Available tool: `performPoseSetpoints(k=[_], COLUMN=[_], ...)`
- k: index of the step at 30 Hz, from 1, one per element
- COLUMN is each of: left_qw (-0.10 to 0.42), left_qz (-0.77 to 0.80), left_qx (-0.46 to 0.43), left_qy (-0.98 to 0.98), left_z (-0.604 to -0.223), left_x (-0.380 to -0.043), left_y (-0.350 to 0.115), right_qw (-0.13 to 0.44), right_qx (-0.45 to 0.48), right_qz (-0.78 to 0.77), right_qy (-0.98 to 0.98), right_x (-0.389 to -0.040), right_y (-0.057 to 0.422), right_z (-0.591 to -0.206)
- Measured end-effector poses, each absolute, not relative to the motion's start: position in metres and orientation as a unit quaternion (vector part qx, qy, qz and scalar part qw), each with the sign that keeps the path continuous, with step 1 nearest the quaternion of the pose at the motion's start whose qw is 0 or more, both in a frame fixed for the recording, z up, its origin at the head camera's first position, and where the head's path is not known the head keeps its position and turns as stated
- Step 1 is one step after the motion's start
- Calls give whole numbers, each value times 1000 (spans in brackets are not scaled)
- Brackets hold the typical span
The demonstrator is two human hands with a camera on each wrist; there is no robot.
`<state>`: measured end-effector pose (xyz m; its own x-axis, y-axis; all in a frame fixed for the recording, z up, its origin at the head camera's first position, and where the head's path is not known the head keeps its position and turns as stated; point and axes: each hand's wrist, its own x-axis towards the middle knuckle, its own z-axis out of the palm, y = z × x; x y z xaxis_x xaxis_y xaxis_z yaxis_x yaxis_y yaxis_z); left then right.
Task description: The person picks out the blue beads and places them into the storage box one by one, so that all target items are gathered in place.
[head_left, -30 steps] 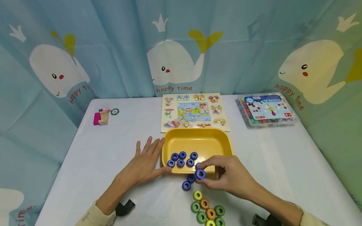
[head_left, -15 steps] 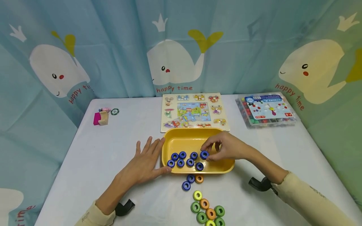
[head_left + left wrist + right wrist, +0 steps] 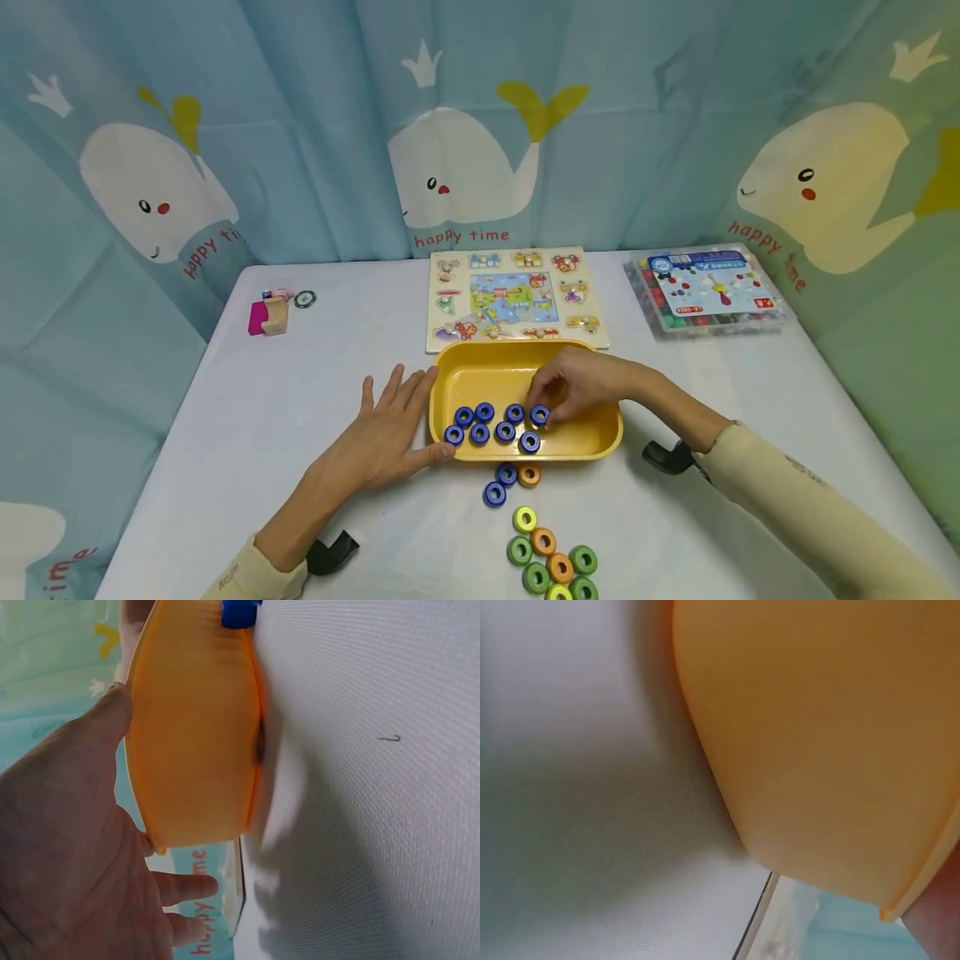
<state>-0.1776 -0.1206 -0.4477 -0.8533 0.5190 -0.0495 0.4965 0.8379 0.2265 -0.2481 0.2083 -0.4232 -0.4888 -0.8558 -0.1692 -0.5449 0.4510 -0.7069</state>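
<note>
My left hand (image 3: 386, 429) lies with its fingers spread at the left end of a yellow tray (image 3: 600, 450), thumb and fingertips touching the rim. In the left wrist view the thumb rests against the edge of the tray (image 3: 191, 742). Inside the tray, my right hand (image 3: 588, 383) pinches a blue ring (image 3: 540, 415) between thumb and fingers, low over the tray floor. Several other blue rings, such as one blue ring (image 3: 529, 442), lie flat to its left. The right wrist view shows mostly the outer wall of the tray (image 3: 817, 750); the fingers are hidden there.
In front of the tray lie two blue rings (image 3: 494, 494), an orange ring (image 3: 529, 475), and several green, yellow and orange rings (image 3: 543, 542). Behind it are a wooden puzzle board (image 3: 517, 298) and a clear plastic box (image 3: 708, 292). Small toys (image 3: 268, 317) sit far left.
My right hand has carried the blue ring from above the tray's front edge into the tray, then slightly lower beside the other blue rings. The left hand has stayed in place.
</note>
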Motion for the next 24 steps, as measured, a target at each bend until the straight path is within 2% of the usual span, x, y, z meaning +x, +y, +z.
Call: performPoseSetpoints(k=[14, 21, 24], left_qw=[56, 53, 57], left_qz=[110, 114, 118], left_qx=[267, 267, 266], left_qy=[956, 955, 955], left_z=[-448, -449, -450], left_x=[-178, -180, -179], left_y=[-120, -121, -121], right_qw=[314, 311, 286], right_qx=[-427, -423, -421], right_qz=[-251, -245, -260], right_qy=[810, 815, 821], right_x=[-258, -258, -254], right_y=[200, 198, 199], right_z=[-430, -428, -425])
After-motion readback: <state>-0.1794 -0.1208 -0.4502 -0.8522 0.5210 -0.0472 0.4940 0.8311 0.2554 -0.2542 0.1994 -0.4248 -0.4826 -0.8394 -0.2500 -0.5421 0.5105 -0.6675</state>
